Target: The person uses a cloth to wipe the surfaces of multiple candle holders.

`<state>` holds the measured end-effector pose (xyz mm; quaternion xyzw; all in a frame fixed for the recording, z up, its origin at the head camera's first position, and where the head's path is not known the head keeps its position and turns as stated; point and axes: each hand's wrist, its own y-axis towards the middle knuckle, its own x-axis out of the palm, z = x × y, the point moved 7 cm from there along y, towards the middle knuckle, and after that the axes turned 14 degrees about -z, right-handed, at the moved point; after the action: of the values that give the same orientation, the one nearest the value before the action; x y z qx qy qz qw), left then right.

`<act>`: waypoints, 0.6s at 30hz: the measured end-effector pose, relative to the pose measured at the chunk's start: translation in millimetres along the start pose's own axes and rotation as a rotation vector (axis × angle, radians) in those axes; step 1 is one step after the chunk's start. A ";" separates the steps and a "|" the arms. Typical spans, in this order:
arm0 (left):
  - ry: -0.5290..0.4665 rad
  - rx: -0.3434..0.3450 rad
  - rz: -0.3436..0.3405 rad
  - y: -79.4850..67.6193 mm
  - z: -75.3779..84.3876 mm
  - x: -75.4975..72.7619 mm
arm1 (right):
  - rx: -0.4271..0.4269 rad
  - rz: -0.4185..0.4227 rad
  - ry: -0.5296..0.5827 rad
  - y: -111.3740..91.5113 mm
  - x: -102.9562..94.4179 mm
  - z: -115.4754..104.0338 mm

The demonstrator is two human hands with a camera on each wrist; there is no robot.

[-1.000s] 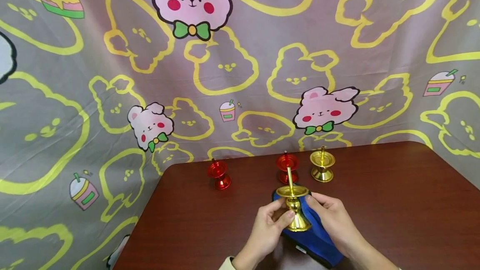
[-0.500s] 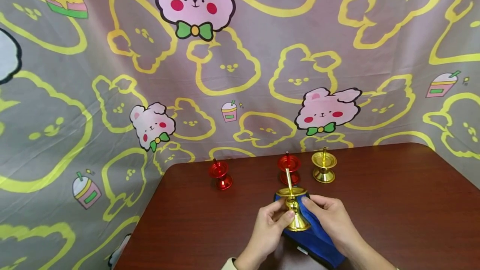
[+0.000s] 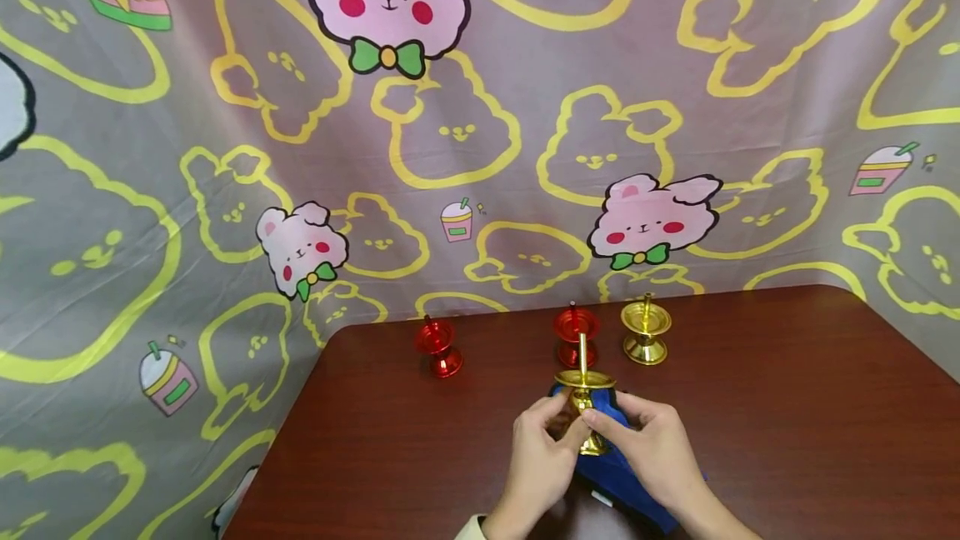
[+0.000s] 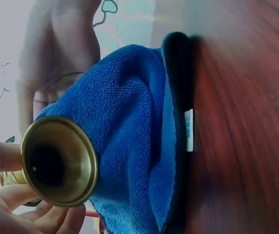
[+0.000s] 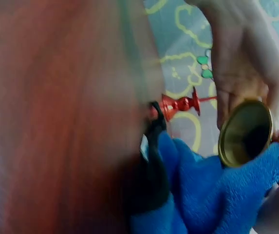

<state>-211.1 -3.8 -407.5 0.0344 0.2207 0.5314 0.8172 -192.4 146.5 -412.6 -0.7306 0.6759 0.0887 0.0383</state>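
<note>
My left hand (image 3: pixel 543 457) grips a gold candle holder (image 3: pixel 585 379) by its stem, just under the drip plate. It is upright above the table, spike up. Its hollow base (image 4: pixel 81 156) faces the left wrist camera. My right hand (image 3: pixel 656 448) holds a blue towel (image 3: pixel 622 490) with dark edging against the holder's far and right sides, its thumb near the stem. In the right wrist view, the towel (image 5: pixel 217 195) bunches beside the base, with my left hand (image 5: pixel 249 58) above. The right fingers behind the towel are hidden in the head view.
On the brown table (image 3: pixel 390 457) stand a red candle holder (image 3: pixel 442 352) at back left, another red one (image 3: pixel 576 325) behind my hands, and a second gold one (image 3: pixel 646 332) right of it. A patterned cloth (image 3: pixel 525 132) hangs behind the table.
My right thumb has moved left and down from the towel beside the drip plate to the stem, near my left thumb. The left hand keeps its grip; the holder stays almost in place.
</note>
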 end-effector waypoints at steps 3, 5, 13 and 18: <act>-0.074 -0.008 -0.004 1.4 -2.8 -4.6 | 0.019 -0.078 -0.013 2.5 -0.3 -2.2; -0.142 -0.020 -0.025 3.2 -4.4 -5.8 | 0.047 -0.162 0.040 3.2 -3.2 -2.2; -0.237 -0.041 -0.144 4.9 -9.0 -5.4 | -0.021 -0.295 0.176 9.8 -18.8 3.9; -0.220 -0.023 -0.168 4.6 -8.1 -5.2 | -0.059 -0.323 0.179 10.1 -21.0 7.8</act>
<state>-220.1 -7.9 -411.7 0.0646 0.1256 0.4565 0.8785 -204.5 167.6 -415.8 -0.8355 0.5475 0.0359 -0.0295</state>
